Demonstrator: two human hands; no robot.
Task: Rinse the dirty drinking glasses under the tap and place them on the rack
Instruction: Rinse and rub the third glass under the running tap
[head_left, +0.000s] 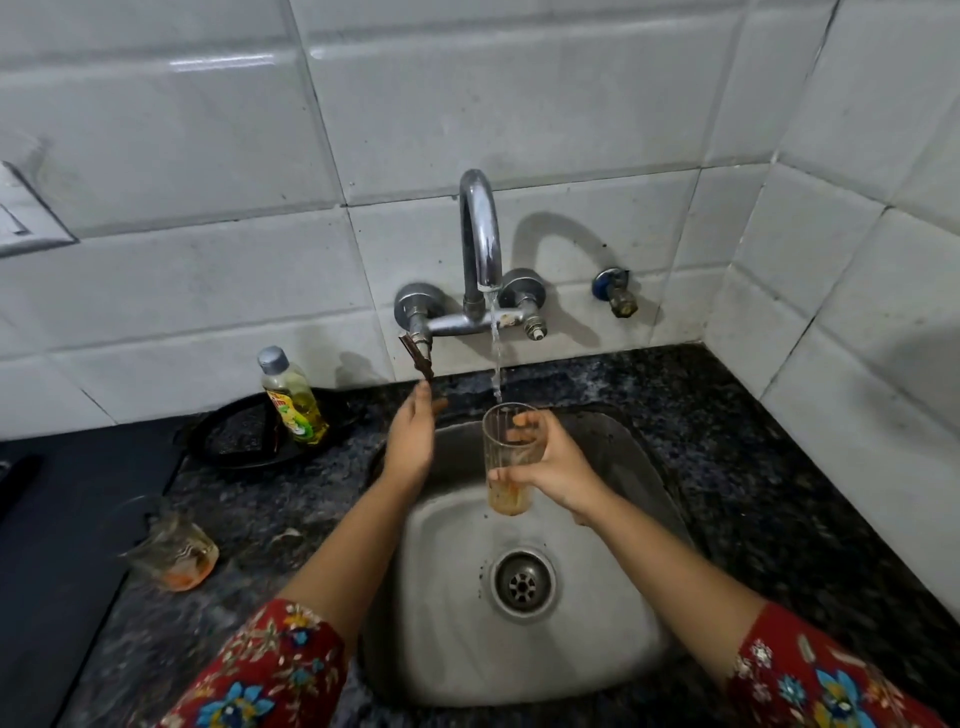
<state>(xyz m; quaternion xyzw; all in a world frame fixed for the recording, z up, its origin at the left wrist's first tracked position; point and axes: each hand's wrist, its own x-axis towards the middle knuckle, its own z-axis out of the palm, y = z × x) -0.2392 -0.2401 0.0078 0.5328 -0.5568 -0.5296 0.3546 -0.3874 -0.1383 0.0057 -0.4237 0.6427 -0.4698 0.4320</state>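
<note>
Water from tap meets rim of glass gripped in right hand

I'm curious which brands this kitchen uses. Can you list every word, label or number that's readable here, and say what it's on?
Soap bottle: red, yellow and green label with lettering, too blurred to read.
Tap, held glass, glass on the counter, sink, wall tiles: no writing shows.
So nothing here can be read.
</note>
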